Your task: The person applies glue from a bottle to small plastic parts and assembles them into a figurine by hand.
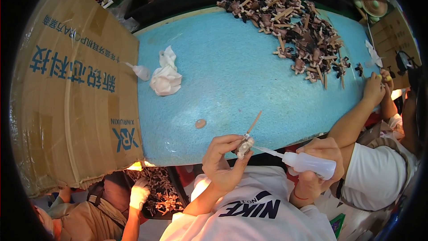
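Pinched between the fingers and thumb of my left hand (221,162) is a small figurine (244,147), pale and grey-brown, with a thin wooden stick (255,121) pointing up from it. My right hand (329,151) is wrapped round a translucent white squeeze bottle (314,166). The bottle lies sideways, and its narrow nozzle points left, with the tip at or very near the figurine's side. Whether it touches I cannot tell. Both hands are above the near edge of the blue tabletop (214,76).
Many similar figurines on sticks (298,31) lie heaped at the far right. A cardboard box (80,89) borders the left, beside crumpled tissue (166,78) and a small bottle (141,72). A beige disc (200,123) lies nearer. Co-workers' hands are at right (375,88) and lower left (140,193).
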The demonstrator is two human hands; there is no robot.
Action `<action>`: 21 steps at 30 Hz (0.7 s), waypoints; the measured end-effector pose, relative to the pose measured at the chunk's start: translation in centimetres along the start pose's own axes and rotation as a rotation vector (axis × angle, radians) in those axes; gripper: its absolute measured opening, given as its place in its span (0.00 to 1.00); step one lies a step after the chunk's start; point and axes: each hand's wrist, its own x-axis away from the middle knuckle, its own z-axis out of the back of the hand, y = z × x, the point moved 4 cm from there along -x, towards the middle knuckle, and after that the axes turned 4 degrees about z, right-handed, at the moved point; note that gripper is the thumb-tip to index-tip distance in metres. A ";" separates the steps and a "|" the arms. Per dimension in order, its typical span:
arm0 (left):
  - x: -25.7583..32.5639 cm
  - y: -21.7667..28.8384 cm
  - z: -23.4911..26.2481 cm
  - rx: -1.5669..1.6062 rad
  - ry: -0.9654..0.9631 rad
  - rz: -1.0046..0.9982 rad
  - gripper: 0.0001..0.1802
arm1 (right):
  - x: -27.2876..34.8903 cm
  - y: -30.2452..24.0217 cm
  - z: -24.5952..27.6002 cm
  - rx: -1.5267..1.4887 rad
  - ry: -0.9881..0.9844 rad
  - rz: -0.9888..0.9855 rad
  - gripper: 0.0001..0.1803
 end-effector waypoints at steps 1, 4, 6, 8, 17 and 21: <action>0.0 0.0 0.0 0.006 0.001 -0.003 0.15 | -0.1 0.0 0.0 0.010 -0.017 0.045 0.20; 0.0 -0.1 -0.1 0.025 0.056 -0.002 0.15 | -0.3 -0.2 -0.1 0.018 -0.047 0.097 0.20; 0.0 -0.1 -0.1 0.039 0.109 0.002 0.16 | -0.4 -0.3 -0.1 0.017 -0.059 0.105 0.20; 0.0 -0.2 -0.1 0.047 0.113 0.008 0.16 | -0.5 -0.3 -0.1 -0.030 -0.079 0.134 0.20; 0.0 -0.3 -0.1 0.043 0.112 0.017 0.16 | -0.4 -0.5 -0.1 -0.038 -0.126 0.136 0.20; -0.1 -0.3 -0.1 0.054 0.112 0.019 0.16 | -0.4 -0.5 0.2 -0.022 -0.157 0.142 0.21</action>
